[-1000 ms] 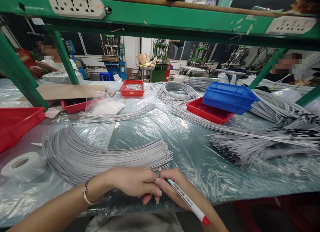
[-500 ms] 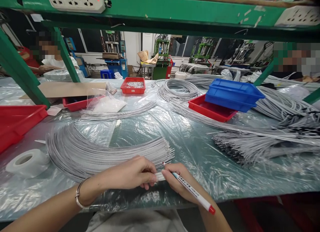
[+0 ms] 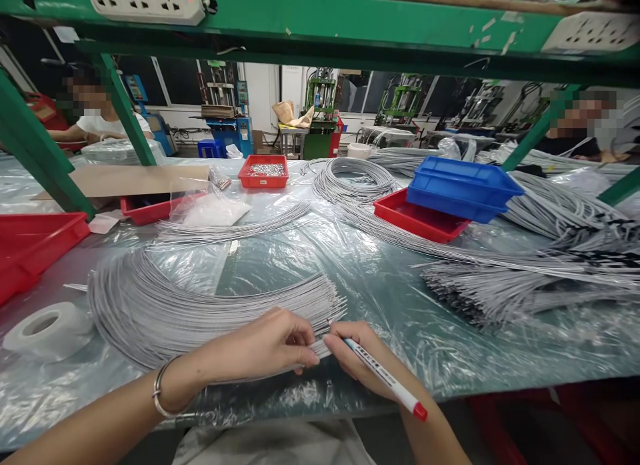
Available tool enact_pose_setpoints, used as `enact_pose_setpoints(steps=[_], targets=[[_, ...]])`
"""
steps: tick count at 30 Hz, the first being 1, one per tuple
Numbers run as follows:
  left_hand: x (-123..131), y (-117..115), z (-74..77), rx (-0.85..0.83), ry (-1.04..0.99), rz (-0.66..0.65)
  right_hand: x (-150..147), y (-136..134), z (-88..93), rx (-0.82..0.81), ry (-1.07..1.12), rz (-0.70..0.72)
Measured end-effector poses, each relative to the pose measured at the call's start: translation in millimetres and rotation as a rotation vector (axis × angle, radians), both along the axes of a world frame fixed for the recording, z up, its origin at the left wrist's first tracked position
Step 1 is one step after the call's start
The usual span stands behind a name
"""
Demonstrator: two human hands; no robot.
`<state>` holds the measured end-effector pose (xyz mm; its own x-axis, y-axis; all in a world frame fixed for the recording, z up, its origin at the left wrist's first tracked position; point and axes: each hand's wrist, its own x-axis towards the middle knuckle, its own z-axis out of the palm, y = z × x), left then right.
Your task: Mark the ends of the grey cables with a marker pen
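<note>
A fanned, curved bundle of thin grey cables (image 3: 200,311) lies in front of me, its cut ends pointing right. My left hand (image 3: 270,345), with a bracelet at the wrist, is closed with thumb and fingers around a few cables at the near edge of the bundle. Between the fingers of my right hand (image 3: 357,358) is a white marker pen (image 3: 385,375) with a red end. Its tip points up and left, close to the cable ends; whether it touches one I cannot tell.
A roll of clear tape (image 3: 50,331) and a red tray (image 3: 40,248) are on the left. Further back are a red bin of small metal parts (image 3: 263,171), a coiled cable (image 3: 355,178) and stacked blue trays (image 3: 463,188). More cables (image 3: 490,291) lie right. A green frame (image 3: 320,31) crosses above.
My left hand has shifted slightly along the near cables, its thumb a little further right. The pen tip is slightly higher beside the cable ends. The whole view has moved a little.
</note>
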<state>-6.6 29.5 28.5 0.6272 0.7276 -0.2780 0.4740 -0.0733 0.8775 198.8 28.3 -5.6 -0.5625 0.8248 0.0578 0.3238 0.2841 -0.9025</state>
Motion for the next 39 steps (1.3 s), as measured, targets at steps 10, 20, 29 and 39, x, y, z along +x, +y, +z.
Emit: enact_pose_setpoints(steps=[10, 20, 29, 39], targets=[[-1.3, 8.8, -5.8, -0.024, -0.024, -0.062, 0.8, 4.0, 2.9, 0.045, -0.008, 0.031], [0.1, 12.2, -1.5, -0.035, -0.038, -0.052, 4.0, 11.2, 0.1, 0.118, 0.019, 0.101], [-1.5, 9.3, -3.1, -0.081, -0.124, -0.021, 3.8, 15.3, -2.1, 0.131, 0.011, 0.098], [0.2, 18.0, -6.2, -0.110, -0.078, 0.027, 3.1, 19.0, 3.6, 0.131, -0.018, 0.088]])
